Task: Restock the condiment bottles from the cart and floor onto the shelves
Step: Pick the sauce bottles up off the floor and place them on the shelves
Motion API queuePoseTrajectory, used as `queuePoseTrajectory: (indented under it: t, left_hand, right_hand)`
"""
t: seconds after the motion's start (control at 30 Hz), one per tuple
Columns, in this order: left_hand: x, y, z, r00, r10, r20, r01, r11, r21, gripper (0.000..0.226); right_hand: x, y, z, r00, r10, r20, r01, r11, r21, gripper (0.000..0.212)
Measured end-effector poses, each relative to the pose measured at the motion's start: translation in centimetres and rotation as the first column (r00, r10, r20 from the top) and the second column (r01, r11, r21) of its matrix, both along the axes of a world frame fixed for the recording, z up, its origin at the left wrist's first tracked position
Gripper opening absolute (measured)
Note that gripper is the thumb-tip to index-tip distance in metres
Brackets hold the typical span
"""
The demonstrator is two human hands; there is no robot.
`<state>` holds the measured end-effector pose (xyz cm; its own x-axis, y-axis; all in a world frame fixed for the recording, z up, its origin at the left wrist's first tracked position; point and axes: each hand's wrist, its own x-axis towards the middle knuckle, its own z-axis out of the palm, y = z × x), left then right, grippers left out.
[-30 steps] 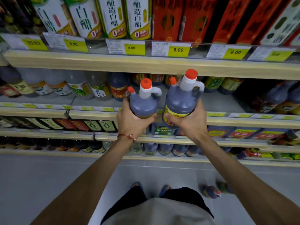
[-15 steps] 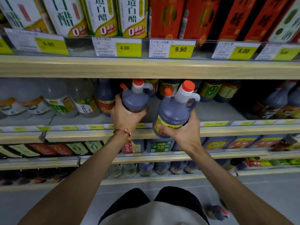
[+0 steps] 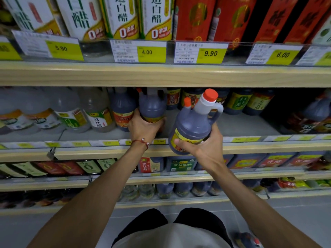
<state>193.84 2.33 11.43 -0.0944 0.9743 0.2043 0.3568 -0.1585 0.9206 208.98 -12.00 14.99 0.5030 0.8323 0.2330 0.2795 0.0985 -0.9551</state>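
Observation:
My left hand (image 3: 143, 127) grips a dark vinegar jug (image 3: 152, 106) that stands on the second shelf (image 3: 241, 126), beside another dark bottle (image 3: 122, 111). Its top is partly hidden under the shelf above. In my right hand (image 3: 202, 145) is a second dark jug (image 3: 194, 122) with orange caps, a white neck and a yellow label, tilted and in front of the shelf edge.
Clear vinegar bottles (image 3: 96, 111) fill the shelf's left side, dark bottles (image 3: 238, 101) the back. White and red cartons (image 3: 154, 17) stand above price tags (image 3: 209, 53). Lower shelves hold more bottles (image 3: 180, 164). One bottle (image 3: 248, 239) lies on the floor at bottom right.
My left hand has pushed its jug further in onto the second shelf. The right-hand jug has risen slightly toward the shelf edge. The view has moved closer to the shelves.

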Motion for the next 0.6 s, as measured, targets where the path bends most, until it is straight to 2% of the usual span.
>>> queuePoseTrajectory:
  t: [0.27,0.33,0.4,0.5,0.6]
  left_hand:
    - [-2.3,-2.8,-0.1,0.994,-0.102,0.047,0.107,0.987,-0.12,0.069]
    - [-3.3,-5.3,0.1,0.986,-0.125,0.11,0.136,0.986,-0.094,0.067]
    - [-4.1,-7.3,0.9,0.967,-0.231,0.103,0.238,0.969,-0.06,0.062]
    - [-4.5,-9.6,3.6,0.89,-0.428,0.155,0.452,0.87,-0.197,0.065]
    - [-4.2,-11.0,5.7,0.799,-0.546,0.251,0.597,0.766,-0.238,0.074]
  right_hand:
    - [-1.4,-1.8,1.8,0.998,0.039,-0.057,-0.042,0.997,-0.063,0.079]
    - [-1.5,-2.3,2.5,0.997,0.05,-0.067,-0.056,0.995,-0.089,0.078]
    - [-1.7,-2.9,3.3,0.996,0.059,-0.067,-0.067,0.991,-0.12,0.079]
    - [-1.7,-3.7,4.3,0.995,0.067,-0.074,-0.079,0.984,-0.162,0.079]
    - [-1.5,-4.3,5.0,0.991,0.084,-0.104,-0.102,0.978,-0.18,0.077]
